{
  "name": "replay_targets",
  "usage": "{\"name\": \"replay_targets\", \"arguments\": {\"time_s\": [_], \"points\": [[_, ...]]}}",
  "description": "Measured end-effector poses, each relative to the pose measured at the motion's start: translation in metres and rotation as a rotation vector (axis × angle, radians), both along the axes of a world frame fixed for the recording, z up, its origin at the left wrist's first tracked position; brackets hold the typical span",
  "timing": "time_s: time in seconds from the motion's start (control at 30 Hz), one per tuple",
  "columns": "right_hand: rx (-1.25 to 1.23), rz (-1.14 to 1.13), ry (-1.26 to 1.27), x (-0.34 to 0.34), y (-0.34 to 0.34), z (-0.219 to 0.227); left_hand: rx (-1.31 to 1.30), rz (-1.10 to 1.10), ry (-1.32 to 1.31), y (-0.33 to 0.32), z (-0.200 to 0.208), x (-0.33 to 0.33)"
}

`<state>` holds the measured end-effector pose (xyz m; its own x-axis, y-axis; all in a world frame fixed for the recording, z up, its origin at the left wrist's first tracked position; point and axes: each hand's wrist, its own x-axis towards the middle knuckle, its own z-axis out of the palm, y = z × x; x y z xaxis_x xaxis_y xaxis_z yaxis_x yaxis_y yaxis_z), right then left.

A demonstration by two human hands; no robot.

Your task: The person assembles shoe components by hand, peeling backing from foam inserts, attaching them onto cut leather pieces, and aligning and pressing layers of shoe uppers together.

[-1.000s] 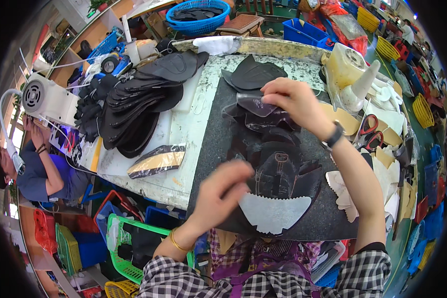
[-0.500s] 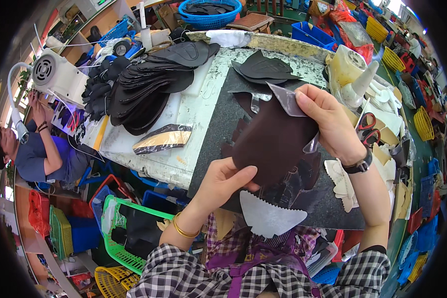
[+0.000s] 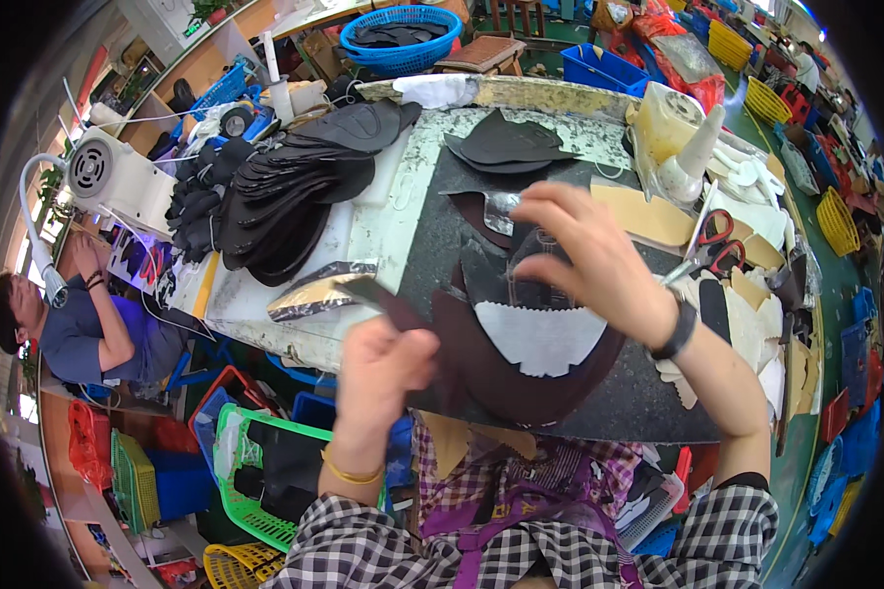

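Note:
My left hand, smeared by motion, is closed on a dark brown leather-like piece that sticks up from the fist. To its right, my right hand hovers over the black work board with its fingers apart and nothing visible in them. Below that hand lies a grey-white piece with a zigzag upper edge. It rests on a larger dark brown curved piece. Behind these, a dark cut piece with a shiny clear patch is partly covered by the right fingers.
Stacked black shoe-upper pieces cover the table's left side, near a tan strip in film. More black pieces lie at the back. Red-handled scissors and a white nozzle bottle stand right. A person sits far left.
The dark brown sheet held between both hands has left the middle. My left hand has moved left and is closed on a dark piece; my right hand has let go and spread its fingers.

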<state>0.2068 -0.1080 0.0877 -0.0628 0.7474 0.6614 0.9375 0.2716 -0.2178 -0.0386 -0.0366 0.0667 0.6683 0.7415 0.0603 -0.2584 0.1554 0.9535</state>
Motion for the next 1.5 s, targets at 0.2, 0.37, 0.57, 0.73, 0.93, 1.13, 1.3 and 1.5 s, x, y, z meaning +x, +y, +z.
{"name": "replay_targets", "arguments": {"time_s": [0.2,0.37,0.57,0.73,0.93,1.13,1.3,1.5], "points": [[-0.28,0.161,0.404,-0.039,-0.028,0.02,-0.016,-0.121,0.005,0.002,-0.014,0.059],[-0.347,0.131,0.536,-0.023,-0.012,0.018,-0.074,-0.275,-0.05,0.01,-0.015,0.069],[-0.543,0.082,0.59,-0.004,0.017,0.002,0.525,-0.244,0.172,-0.006,-0.013,0.07],[-0.324,-0.1,0.273,-0.017,0.004,-0.011,-0.1,-0.33,-0.441,-0.033,-0.015,0.041],[-0.317,0.334,0.378,-0.012,-0.004,0.019,-0.125,-0.762,0.662,-0.027,-0.078,-0.067],[-0.22,0.392,0.002,-0.026,-0.03,0.052,-0.01,-0.842,0.226,-0.081,-0.055,-0.036],[-0.151,0.356,-0.499,-0.067,-0.066,0.041,-0.836,-0.701,-0.633,-0.086,-0.08,0.033],[-0.385,0.463,0.032,-0.031,-0.084,0.032,-1.098,-0.537,-0.696,-0.055,-0.049,0.03]]}}
